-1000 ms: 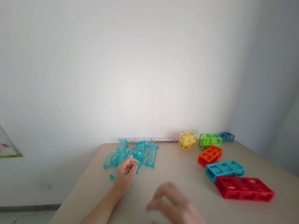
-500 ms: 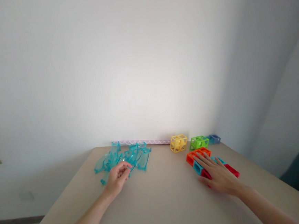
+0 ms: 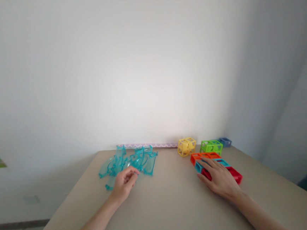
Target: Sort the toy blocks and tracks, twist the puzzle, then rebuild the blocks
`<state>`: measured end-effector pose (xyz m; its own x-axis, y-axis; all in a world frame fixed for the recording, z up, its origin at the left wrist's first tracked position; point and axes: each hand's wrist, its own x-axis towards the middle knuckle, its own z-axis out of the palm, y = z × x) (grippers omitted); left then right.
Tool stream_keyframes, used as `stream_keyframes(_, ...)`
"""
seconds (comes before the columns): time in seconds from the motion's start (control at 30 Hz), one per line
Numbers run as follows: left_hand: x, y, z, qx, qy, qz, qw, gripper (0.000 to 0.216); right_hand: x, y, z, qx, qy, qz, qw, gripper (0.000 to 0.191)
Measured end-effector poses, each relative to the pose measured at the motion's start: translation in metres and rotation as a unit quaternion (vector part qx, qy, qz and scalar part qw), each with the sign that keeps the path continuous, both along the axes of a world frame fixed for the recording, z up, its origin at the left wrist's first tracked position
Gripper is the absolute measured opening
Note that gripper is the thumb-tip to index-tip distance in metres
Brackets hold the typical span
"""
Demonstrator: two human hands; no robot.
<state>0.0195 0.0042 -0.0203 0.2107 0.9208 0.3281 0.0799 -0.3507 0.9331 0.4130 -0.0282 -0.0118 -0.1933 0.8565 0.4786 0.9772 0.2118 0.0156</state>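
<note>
My right hand (image 3: pixel 221 180) lies spread over a group of open-frame plastic blocks, fingers stretched forward. Under and around it are a red block (image 3: pixel 235 175), a light blue block (image 3: pixel 223 162) and an orange block (image 3: pixel 206 156), lined up in rows. To the left, my left hand (image 3: pixel 125 184) is closed, fingers curled and thumb near the index tip. It is just in front of a heap of clear teal plastic pieces (image 3: pixel 117 163). Whether something small sits in its fingers is hidden.
Behind the blocks stand a yellow frame block (image 3: pixel 187 147), a green frame block (image 3: pixel 211 147) and a dark blue block (image 3: pixel 225 142). A patterned pink-white strip (image 3: pixel 150 145) runs along the wall at the back of the beige table (image 3: pixel 166 206).
My right hand has shifted left and turned the coloured blocks, whose rows now lie straighter across the table. The blue-teal blocks at the back right look less spread. My left hand stays curled near the teal heap.
</note>
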Motion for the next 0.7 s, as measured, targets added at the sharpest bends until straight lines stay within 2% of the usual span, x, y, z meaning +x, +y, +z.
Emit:
stream_keyframes(0.1, 0.0, 0.0, 0.001, 0.005, 0.009, 0.001, 1.0, 0.022, 0.01, 0.012, 0.012, 0.021, 0.009, -0.025, 0.999, 0.05)
stream_keyframes(0.2, 0.0, 0.002, 0.0, 0.013, 0.013, -0.008, 1.0, 0.022, 0.034, 0.041, 0.026, 0.084, 0.008, -0.169, 0.982, 0.06)
stream_keyframes(0.23, 0.0, 0.002, -0.001, 0.015, 0.015, -0.012, 1.0, 0.022, 0.043, 0.053, 0.028, 0.078, 0.018, -0.214, 0.974, 0.064)
stream_keyframes(0.3, 0.0, 0.003, -0.002, 0.018, 0.018, -0.014, 1.0, 0.022, 0.058, 0.076, 0.027, -0.006, 0.059, -0.253, 0.966, 0.065)
stream_keyframes(0.4, -0.001, 0.004, -0.004, 0.015, 0.021, -0.012, 1.0, 0.022, 0.066, 0.105, 0.016, -0.039, 0.069, -0.225, 0.971, 0.056)
stream_keyframes(0.5, -0.001, 0.005, -0.004, 0.013, 0.022, -0.012, 1.0, 0.022, 0.059, 0.122, 0.007, -0.032, 0.068, -0.2, 0.977, 0.055)
stream_keyframes(0.63, -0.001, 0.006, -0.004, 0.014, 0.026, -0.005, 1.0, 0.021, 0.043, 0.127, 0.008, -0.014, 0.063, -0.182, 0.981, 0.054)
stream_keyframes(0.7, -0.001, 0.006, -0.004, 0.013, 0.026, -0.004, 1.0, 0.021, 0.038, 0.125, 0.01, -0.001, 0.025, -0.139, 0.99, 0.052)
